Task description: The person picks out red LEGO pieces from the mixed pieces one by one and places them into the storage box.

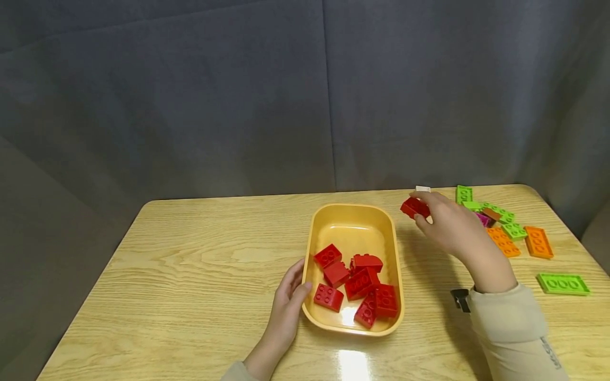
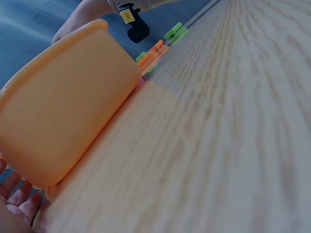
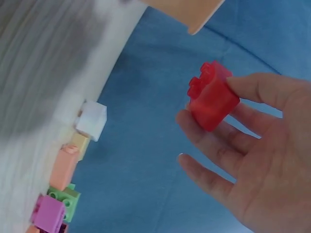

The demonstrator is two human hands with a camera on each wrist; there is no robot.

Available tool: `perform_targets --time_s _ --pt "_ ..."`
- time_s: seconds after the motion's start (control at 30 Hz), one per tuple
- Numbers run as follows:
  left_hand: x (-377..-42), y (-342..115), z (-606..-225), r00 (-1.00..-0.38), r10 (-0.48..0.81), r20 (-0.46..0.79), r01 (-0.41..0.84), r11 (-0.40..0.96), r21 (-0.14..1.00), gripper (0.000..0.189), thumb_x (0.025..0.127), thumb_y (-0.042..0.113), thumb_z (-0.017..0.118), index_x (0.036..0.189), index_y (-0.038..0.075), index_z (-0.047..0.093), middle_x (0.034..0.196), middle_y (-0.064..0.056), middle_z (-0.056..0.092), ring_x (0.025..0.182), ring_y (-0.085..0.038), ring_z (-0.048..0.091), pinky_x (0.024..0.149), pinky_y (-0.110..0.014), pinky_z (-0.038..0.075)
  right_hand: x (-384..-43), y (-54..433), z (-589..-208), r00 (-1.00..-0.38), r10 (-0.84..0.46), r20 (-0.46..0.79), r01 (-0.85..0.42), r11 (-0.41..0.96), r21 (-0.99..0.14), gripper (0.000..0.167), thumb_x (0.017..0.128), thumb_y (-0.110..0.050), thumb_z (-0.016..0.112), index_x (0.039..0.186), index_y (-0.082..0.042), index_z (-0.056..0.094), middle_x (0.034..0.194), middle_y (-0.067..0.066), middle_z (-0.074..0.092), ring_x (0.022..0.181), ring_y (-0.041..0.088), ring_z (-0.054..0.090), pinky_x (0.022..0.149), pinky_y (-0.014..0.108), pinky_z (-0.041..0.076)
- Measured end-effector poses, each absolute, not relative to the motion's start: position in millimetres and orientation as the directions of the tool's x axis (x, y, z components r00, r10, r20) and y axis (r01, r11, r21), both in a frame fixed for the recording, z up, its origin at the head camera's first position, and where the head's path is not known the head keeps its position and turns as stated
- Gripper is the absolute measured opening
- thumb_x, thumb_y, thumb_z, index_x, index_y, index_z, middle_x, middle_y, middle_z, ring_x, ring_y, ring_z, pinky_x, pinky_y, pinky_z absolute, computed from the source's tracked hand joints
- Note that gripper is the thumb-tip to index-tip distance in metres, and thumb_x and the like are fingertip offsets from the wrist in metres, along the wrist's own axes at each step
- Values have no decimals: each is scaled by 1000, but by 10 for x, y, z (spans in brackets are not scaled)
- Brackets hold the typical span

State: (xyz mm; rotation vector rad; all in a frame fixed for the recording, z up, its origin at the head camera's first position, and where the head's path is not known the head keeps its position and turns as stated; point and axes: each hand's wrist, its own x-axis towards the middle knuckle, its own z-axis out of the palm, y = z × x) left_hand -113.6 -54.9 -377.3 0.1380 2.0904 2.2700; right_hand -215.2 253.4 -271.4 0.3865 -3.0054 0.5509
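Observation:
Above the table, right of the tray, my right hand (image 1: pixel 450 225) pinches a red toy building brick (image 3: pixel 211 99) between thumb and fingers. Its studs show in the right wrist view, while the little finger stays off it. My left hand (image 1: pixel 288 296) holds the left side of a yellow plastic tray (image 1: pixel 352 210), thumb at the rim and fingers along the outer wall. Several red bricks (image 1: pixel 362 283) lie loosely inside the tray, mostly toward its near end. From the left wrist, the fingers (image 2: pixel 19 194) show at the tray's lower corner, and its wall hides the red bricks.
On the table's right side lie several other bricks: green ones (image 1: pixel 513 231), orange ones (image 1: pixel 539 242), a magenta one (image 3: pixel 48 213) and a brown one (image 1: pixel 492 214). A white brick (image 3: pixel 92 120) sits near the back edge. A long green plate (image 1: pixel 564 284) lies nearer the front right. Grey-blue cloth (image 1: pixel 238 106) hangs behind the table.

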Motion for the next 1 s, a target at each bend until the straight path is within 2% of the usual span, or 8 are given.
perform_targets --time_s 0.37,0.63,1.0 --pt "-1149 -549 -3778 -994 106 40 32 -82 996 51 102 13 47 150 1 36 150 -20 41 137 -35 40 106 -31 42 -2056 2462 -2601 -946 -279 164 -318 895 -311 49 94 -15 63 140 -2 50 131 27 56 112 44 57 93 63 45" --pt "-1146 -554 -3774 -995 99 33 26 -78 997 51 101 12 47 150 2 37 151 -20 40 138 -35 40 106 -29 42 -1993 2376 -2561 -933 -313 176 -353 889 -292 48 93 -16 65 137 -1 53 121 24 62 101 41 62 87 60 50" --pt "-1138 -555 -3778 -994 100 32 24 -78 997 50 102 12 47 150 2 37 150 -20 41 137 -35 41 105 -28 42 -1891 2188 -2590 -899 -384 211 -428 871 -242 46 89 -14 69 131 0 57 117 21 66 98 42 64 86 59 51"
